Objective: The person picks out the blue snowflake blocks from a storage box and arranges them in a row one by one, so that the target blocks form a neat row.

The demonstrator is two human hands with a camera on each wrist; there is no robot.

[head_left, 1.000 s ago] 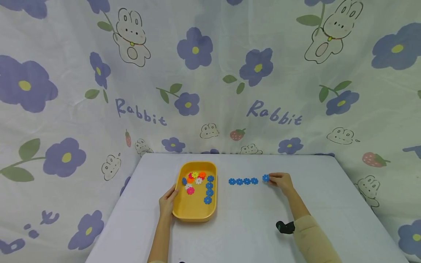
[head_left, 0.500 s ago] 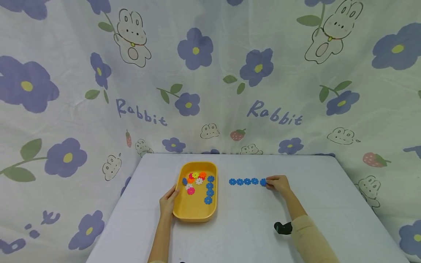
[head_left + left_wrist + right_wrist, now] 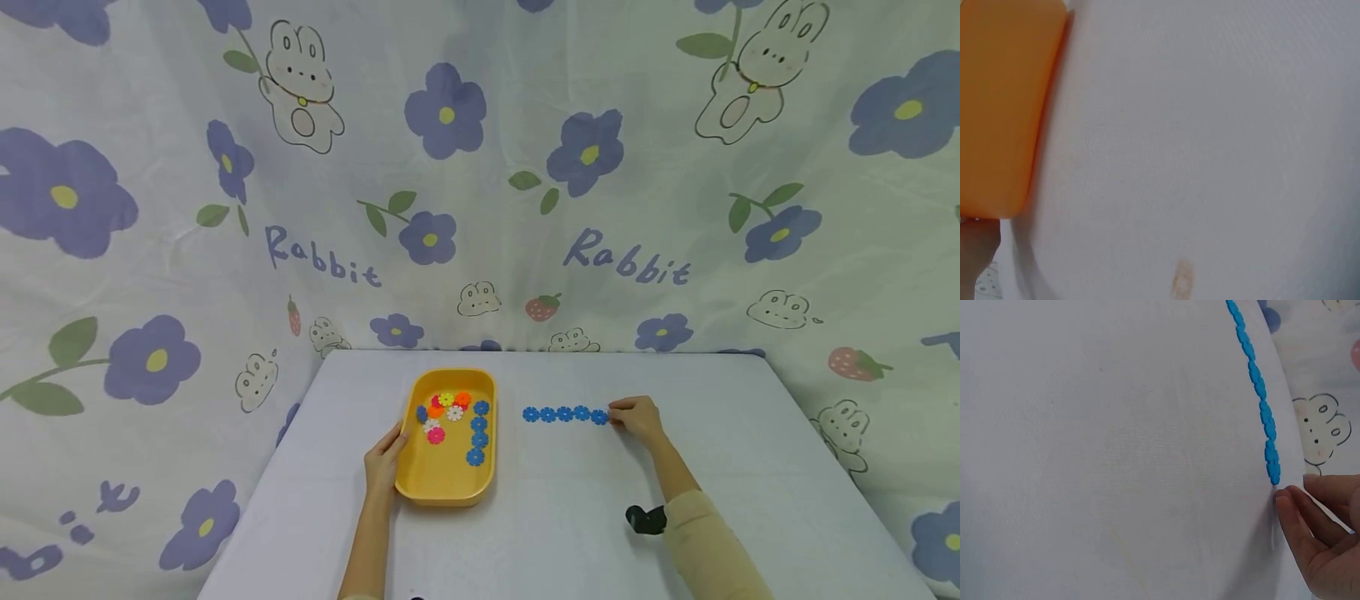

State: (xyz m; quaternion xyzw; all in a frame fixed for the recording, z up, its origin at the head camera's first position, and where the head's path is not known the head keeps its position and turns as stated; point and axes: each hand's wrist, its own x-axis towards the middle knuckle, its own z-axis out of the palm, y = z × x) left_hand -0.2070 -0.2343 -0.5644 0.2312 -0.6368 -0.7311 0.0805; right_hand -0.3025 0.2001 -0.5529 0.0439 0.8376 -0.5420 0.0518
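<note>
1. Five blue discs (image 3: 565,414) lie in a row beside the tray (image 3: 442,481).
2. Our left hand (image 3: 383,460) pinches its rim.
3. Our right hand (image 3: 637,419) holds nothing visible, fingertips nearly together; we'd gently straighten the end disc (image 3: 598,417).

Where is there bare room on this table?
Bare: the tabletop between the yellow tray and the right arm, nearer than the blue row; also left of the left hand. Crowded: the tray's far half and right side, with flower pieces.

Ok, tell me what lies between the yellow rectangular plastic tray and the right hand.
A row of five blue, flower-shaped discs lies between the tray and right hand, in the head view.
</note>
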